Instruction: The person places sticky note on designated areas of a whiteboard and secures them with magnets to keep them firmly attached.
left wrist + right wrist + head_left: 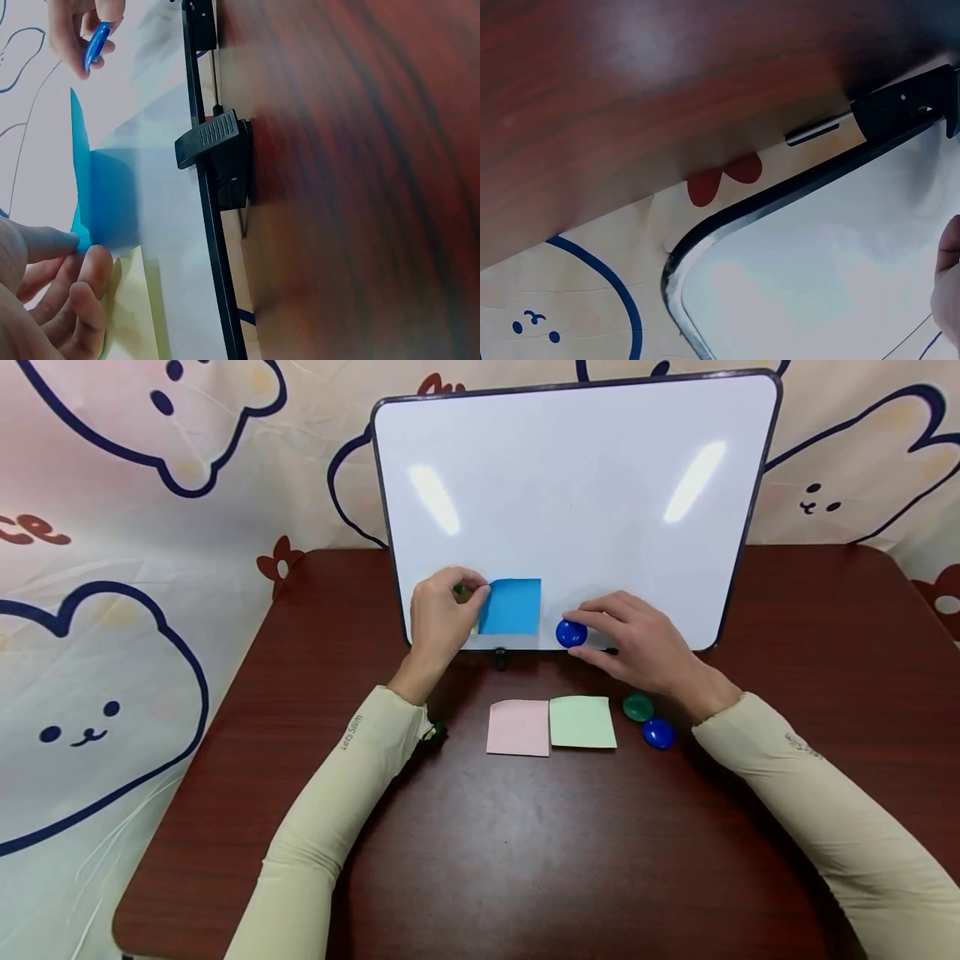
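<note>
My left hand pinches a blue sticky note by its upper left corner, at the lower part of a whiteboard. In the left wrist view, the note stands partly away from the board. A yellow note lies on the board behind my left fingers, and a small green thing peeks out there, mostly hidden. My right hand holds a round blue magnet between thumb and fingers, just right of the blue note. Only a bit of that hand shows in the right wrist view.
On the table lie a pink note and a pale green note side by side. A green magnet and another blue magnet lie right of them. Black clips hold the board's lower edge.
</note>
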### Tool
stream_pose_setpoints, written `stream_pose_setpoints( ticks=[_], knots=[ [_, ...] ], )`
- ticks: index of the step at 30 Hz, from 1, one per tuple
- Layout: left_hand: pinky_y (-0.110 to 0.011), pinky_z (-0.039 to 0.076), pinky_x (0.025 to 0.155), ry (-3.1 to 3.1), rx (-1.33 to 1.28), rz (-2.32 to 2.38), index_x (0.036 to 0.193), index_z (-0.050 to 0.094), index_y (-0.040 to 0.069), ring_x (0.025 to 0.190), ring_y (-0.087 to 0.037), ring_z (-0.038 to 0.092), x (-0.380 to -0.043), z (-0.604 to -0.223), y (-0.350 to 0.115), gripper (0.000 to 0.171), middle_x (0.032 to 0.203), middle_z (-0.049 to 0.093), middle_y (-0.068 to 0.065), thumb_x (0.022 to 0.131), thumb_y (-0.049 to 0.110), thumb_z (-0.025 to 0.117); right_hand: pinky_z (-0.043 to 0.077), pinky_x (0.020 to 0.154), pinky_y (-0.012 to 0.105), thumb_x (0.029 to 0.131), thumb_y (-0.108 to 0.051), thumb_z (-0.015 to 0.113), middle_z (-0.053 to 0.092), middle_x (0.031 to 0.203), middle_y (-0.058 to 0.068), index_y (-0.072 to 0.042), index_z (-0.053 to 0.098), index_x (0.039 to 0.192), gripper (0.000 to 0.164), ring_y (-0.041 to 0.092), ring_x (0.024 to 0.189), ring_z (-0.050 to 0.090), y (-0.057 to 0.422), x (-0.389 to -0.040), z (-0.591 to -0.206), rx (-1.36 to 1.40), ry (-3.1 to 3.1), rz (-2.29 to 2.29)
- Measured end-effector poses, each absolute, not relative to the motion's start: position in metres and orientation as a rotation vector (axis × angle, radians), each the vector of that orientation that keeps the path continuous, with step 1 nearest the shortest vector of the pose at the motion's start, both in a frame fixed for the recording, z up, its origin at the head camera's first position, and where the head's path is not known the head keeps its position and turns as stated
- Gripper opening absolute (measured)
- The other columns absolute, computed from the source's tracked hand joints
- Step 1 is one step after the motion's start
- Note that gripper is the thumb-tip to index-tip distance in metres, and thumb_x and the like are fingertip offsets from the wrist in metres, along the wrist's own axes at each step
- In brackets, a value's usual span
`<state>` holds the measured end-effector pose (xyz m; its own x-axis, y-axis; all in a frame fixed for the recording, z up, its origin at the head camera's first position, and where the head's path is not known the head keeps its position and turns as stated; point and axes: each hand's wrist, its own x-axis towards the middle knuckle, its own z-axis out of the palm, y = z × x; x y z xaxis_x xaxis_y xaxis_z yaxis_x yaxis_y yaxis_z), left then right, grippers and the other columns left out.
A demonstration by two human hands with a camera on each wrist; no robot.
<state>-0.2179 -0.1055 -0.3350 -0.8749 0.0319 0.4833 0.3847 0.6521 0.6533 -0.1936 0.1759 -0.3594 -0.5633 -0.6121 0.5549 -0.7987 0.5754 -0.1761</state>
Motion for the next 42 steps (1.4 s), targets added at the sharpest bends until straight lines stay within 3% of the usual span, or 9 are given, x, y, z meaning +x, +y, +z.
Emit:
stream_pose_setpoints(
  ticks=[9, 25, 42],
  knots=[
    [-0.036, 0.057, 0.075, -2.447, -0.328, -1.096, 0.102, 0.076, 0.004, 0.080, -0.023, 0.067, -0.219, -0.336, -0.105, 0.019, 0.097, 0.075, -0.012, 0.093, 0.019, 0.071, 0.056, 0.090, 0.044, 0.083, -0.024, 0.082, 0.066, 0.120, 0.010, -0.011, 0.066, 0.129, 0.051, 0.025, 0.112, 0.060, 0.165, -0.199, -0.359, 1.077, -2.349, 0.615],
    [-0.035, 0.056, 0.075, -2.456, -0.315, -1.116, 0.101, 0.076, 0.005, 0.080, -0.022, 0.066, -0.217, -0.335, -0.106, 0.017, 0.095, 0.075, -0.011, 0.093, 0.020, 0.070, 0.055, 0.092, 0.047, 0.078, -0.020, 0.085, 0.067, 0.117, 0.013, -0.009, 0.066, 0.129, 0.056, 0.028, 0.110, 0.059, 0.141, -0.211, -0.356, 1.009, -2.273, 0.664],
    [-0.033, 0.058, 0.077, -2.484, -0.294, -1.111, 0.103, 0.076, 0.005, 0.081, -0.021, 0.067, -0.217, -0.334, -0.105, 0.019, 0.096, 0.075, -0.010, 0.093, 0.021, 0.071, 0.053, 0.092, 0.044, 0.083, -0.025, 0.081, 0.066, 0.117, 0.014, -0.006, 0.065, 0.129, 0.052, 0.029, 0.111, 0.059, 0.121, -0.219, -0.355, 1.014, -2.238, 0.690]
  ],
)
